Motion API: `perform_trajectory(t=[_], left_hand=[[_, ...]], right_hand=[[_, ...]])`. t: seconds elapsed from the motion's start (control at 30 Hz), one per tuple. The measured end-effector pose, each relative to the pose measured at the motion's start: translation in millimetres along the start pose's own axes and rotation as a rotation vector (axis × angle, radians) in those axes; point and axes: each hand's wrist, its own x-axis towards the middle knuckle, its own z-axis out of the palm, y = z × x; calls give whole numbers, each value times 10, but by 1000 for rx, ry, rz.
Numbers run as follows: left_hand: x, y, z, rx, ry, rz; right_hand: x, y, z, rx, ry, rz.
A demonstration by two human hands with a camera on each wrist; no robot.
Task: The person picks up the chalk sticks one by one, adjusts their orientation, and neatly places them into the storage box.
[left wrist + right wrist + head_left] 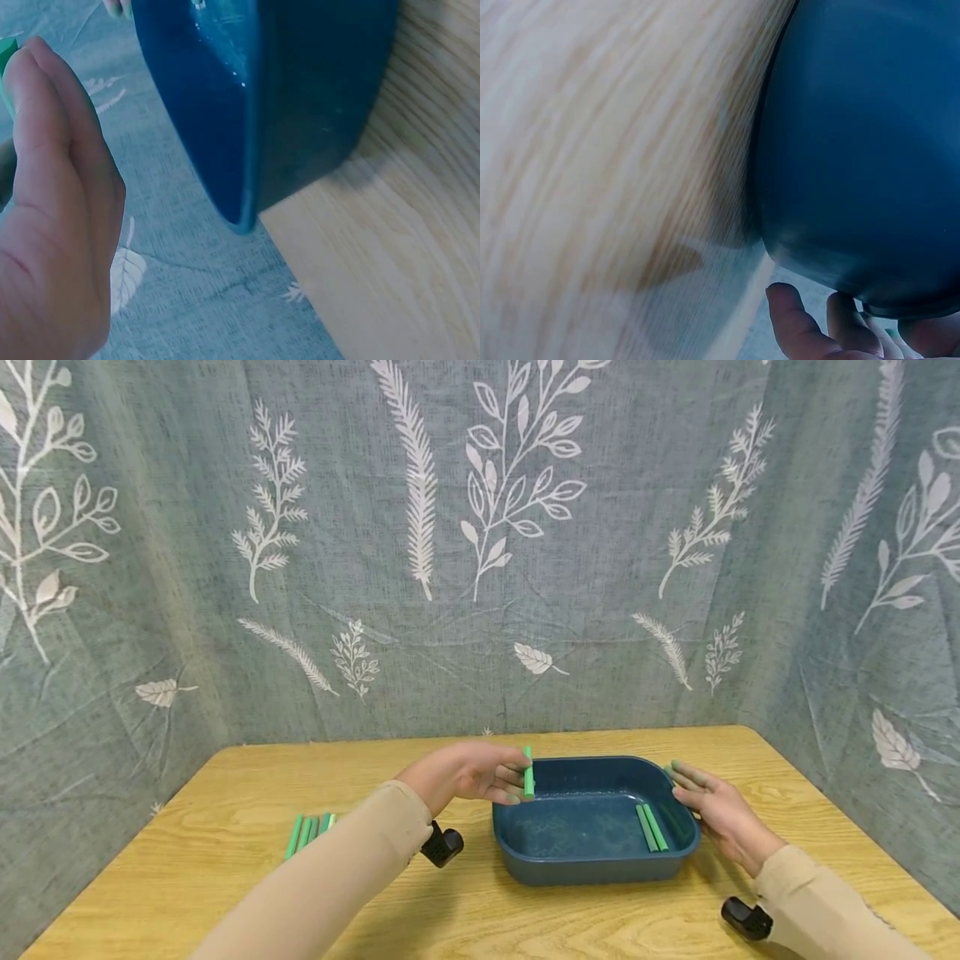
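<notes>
In the head view my left hand pinches a slim green stick, held upright over the left back corner of a dark blue basin. Only the tip of that stick shows past the fingers in the left wrist view. Two more green sticks lie side by side inside the basin, near its right end. My right hand is at the basin's right end, its fingers extended and fingertips right at the rim. From the right wrist, the fingers appear just below the basin's rim.
Several green sticks lie in a row on the wooden table at the left, partly hidden by my left sleeve. A grey-blue curtain with white leaf prints hangs behind the table and along both sides.
</notes>
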Motion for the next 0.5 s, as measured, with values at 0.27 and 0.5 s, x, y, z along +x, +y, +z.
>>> perform_trajectory(t=[0.27, 0.5], left_hand=[[128, 163, 151, -44, 21, -11], [297, 232, 271, -49, -10, -20]], right_hand=[[4, 1, 1, -9, 0, 11], [5, 5, -6, -13, 6, 4]])
